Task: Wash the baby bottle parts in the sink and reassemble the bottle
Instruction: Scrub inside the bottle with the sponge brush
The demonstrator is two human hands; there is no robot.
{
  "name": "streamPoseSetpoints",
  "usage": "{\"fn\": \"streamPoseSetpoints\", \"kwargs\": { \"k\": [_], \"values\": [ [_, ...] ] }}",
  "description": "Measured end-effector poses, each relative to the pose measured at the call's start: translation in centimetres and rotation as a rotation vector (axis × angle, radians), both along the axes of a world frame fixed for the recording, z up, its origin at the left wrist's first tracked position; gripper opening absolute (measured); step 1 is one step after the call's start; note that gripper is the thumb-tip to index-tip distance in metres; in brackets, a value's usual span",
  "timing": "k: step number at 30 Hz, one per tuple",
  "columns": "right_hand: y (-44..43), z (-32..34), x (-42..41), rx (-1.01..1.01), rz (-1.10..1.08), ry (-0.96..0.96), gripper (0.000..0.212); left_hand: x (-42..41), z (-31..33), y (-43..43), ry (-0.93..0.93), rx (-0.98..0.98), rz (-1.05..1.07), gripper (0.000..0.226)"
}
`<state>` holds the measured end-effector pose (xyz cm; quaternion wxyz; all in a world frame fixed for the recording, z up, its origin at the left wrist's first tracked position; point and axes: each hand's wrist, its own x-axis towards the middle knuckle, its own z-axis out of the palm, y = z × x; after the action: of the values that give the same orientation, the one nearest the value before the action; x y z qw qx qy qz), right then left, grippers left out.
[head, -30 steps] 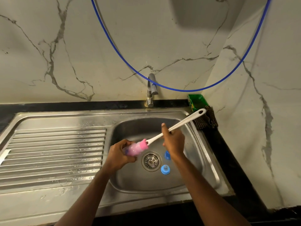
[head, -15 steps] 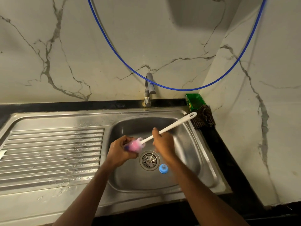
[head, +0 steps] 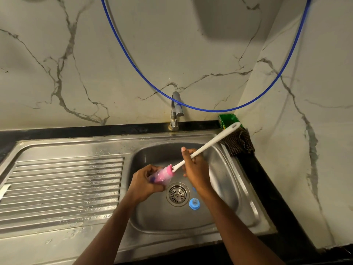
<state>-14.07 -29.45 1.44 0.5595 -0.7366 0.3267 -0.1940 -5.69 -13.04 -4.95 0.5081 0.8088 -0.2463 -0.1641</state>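
Note:
My left hand (head: 144, 183) grips a small clear baby bottle (head: 162, 177) over the sink basin (head: 225, 180), mouth pointing up to the right. A bottle brush (head: 208, 144) with a long white handle and pink sponge head sits partly inside the bottle. My right hand (head: 194, 167) holds the handle near its lower end. A blue bottle ring with its nipple (head: 194, 204) lies on the basin floor beside the drain (head: 177, 194). A second blue part peeks out by my right wrist.
The tap (head: 175, 113) stands behind the basin, with no water visibly running. A wet ribbed drainboard (head: 61, 184) lies to the left. A green box (head: 228, 120) and a dark checked cloth (head: 239, 143) sit at the back right corner. A blue hose (head: 133, 60) hangs on the marble wall.
The brush slid deeper into the bottle half a second ago, then drew back out and up to the right. Both hands stayed over the basin.

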Motion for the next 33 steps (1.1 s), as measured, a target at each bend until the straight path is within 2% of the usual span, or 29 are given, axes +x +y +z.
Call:
{"fn": "streamPoseSetpoints", "kwargs": {
  "k": [2,5,7,9,11,13,15,17,20,22,25,29,31,33],
  "values": [
    [0.4,0.2,-0.3,0.080,0.171,-0.053,0.017,0.2,0.0,-0.2,0.030,-0.018,-0.001,0.053],
    [-0.9,0.6,-1.3,0.037,0.376,-0.034,0.018,0.5,-0.5,0.6,0.070,-0.007,-0.003,0.056],
    [-2.1,0.7,-1.5,0.022,0.309,-0.087,0.018,0.4,-0.8,1.0,0.070,0.001,-0.008,0.058],
    [-2.2,0.5,-1.4,0.084,0.091,-0.168,0.020,0.1,-0.7,0.7,0.049,-0.006,0.003,0.056],
    [-0.1,-0.5,-1.2,0.125,-0.027,-0.173,0.023,-0.2,-0.2,0.0,0.023,-0.020,-0.002,0.053],
    [1.3,-1.6,-1.3,0.064,0.029,-0.066,0.029,-0.3,0.2,-0.4,-0.019,-0.007,-0.035,0.054],
    [0.1,-1.1,-1.3,-0.081,0.117,0.057,0.032,-0.1,-0.2,0.2,-0.023,0.010,-0.048,0.055],
    [-1.8,-0.2,-1.2,-0.170,0.065,0.049,0.033,0.3,-0.9,1.2,-0.018,0.019,-0.023,0.055],
    [0.1,-0.9,-1.2,-0.078,-0.131,-0.087,0.032,0.0,-0.6,0.9,-0.039,0.021,-0.022,0.057],
    [2.0,-1.9,-1.0,-0.033,-0.064,-0.029,0.034,-0.2,0.0,0.3,-0.060,0.029,-0.056,0.058],
    [0.0,-1.2,-0.9,-0.079,0.029,0.089,0.046,0.1,-0.7,1.2,-0.048,0.044,-0.041,0.055],
    [0.8,-1.0,-0.8,-0.083,-0.217,-0.061,0.036,-0.1,-0.3,1.1,-0.096,0.061,-0.040,0.056],
    [2.1,-2.0,-0.5,-0.045,-0.104,-0.047,0.035,-0.1,0.0,0.5,-0.108,0.056,-0.058,0.055],
    [0.8,-1.8,-0.5,-0.041,0.019,0.050,0.040,0.2,-0.7,1.0,-0.085,0.049,-0.044,0.053]
  ]
}}
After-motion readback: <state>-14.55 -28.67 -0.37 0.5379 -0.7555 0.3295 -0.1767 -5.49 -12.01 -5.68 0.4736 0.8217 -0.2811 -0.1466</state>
